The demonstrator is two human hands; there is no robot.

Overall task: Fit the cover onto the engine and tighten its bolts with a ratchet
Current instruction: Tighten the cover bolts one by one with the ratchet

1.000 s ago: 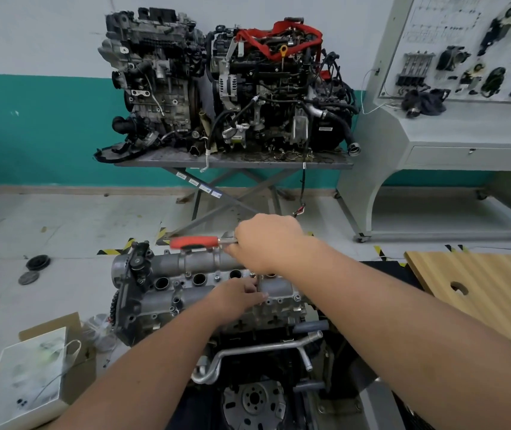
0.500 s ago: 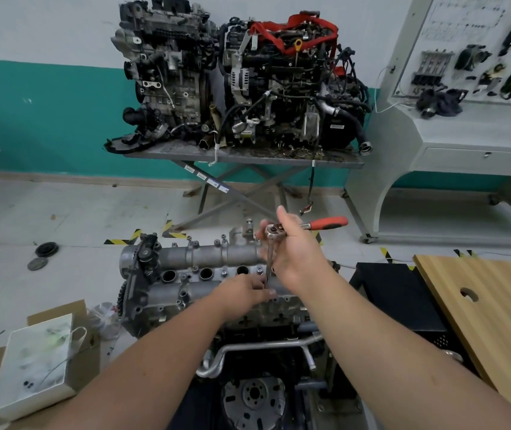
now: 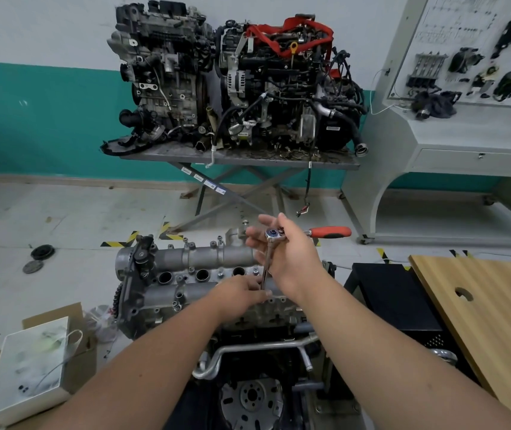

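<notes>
The grey aluminium cover (image 3: 204, 259) lies on top of the engine (image 3: 248, 352) in front of me, with several bolts standing along its edges. My right hand (image 3: 291, 259) holds the ratchet (image 3: 328, 232) near its head, the red handle pointing right. A long chrome extension (image 3: 266, 268) runs down from the head to the cover. My left hand (image 3: 245, 293) pinches the lower end of that extension at a bolt hole, which my fingers hide.
Two other engines (image 3: 232, 79) stand on a scissor-lift table (image 3: 238, 158) at the back. A wooden bench (image 3: 483, 311) lies to the right, a black box (image 3: 397, 299) beside it. A white box (image 3: 28, 373) on cardboard sits at bottom left. A grey display stand (image 3: 452, 125) is at right.
The ratchet handle swung from pointing left to pointing right. My right hand shifted from over the head to a grip beside it with fingers spread. My left hand stayed at the extension's base.
</notes>
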